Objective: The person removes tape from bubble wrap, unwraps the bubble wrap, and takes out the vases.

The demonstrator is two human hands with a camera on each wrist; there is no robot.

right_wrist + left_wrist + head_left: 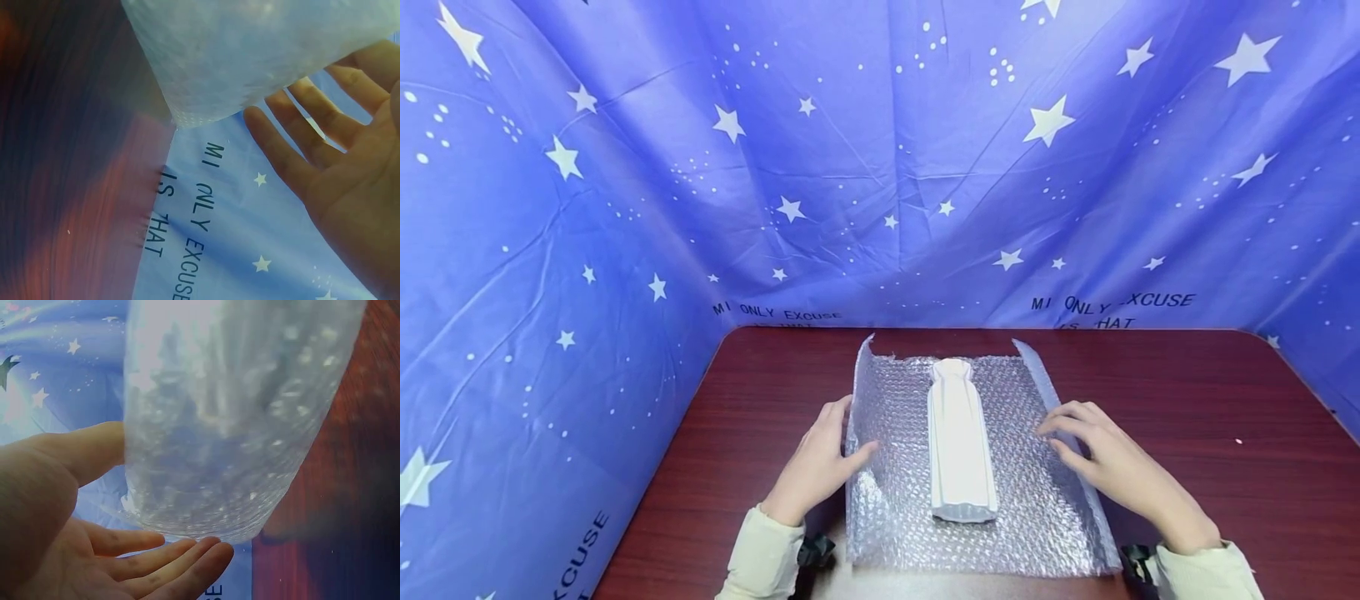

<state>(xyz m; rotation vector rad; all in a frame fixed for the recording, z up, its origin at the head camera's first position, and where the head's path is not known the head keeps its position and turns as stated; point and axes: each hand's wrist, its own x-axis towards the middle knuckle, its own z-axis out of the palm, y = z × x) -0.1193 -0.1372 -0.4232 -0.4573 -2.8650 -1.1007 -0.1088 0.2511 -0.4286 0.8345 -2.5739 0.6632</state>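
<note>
Fingers loosely extended and gripping nothing, your left hand (817, 465) is straddling one upturned edge of the bubble wrap (895, 525) while your right hand (1108, 457) is flanking the other, fingers parted, contact being hard to confirm. Between them, a white vase (958, 442) is lying lengthwise on the wrap, atop a red-brown table (1240, 392).

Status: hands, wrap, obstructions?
Left hand, right hand at raised edges of clear bubble-wrap sheet. White ribbed vase-shaped object lying on it. No obstruction visible.
</note>
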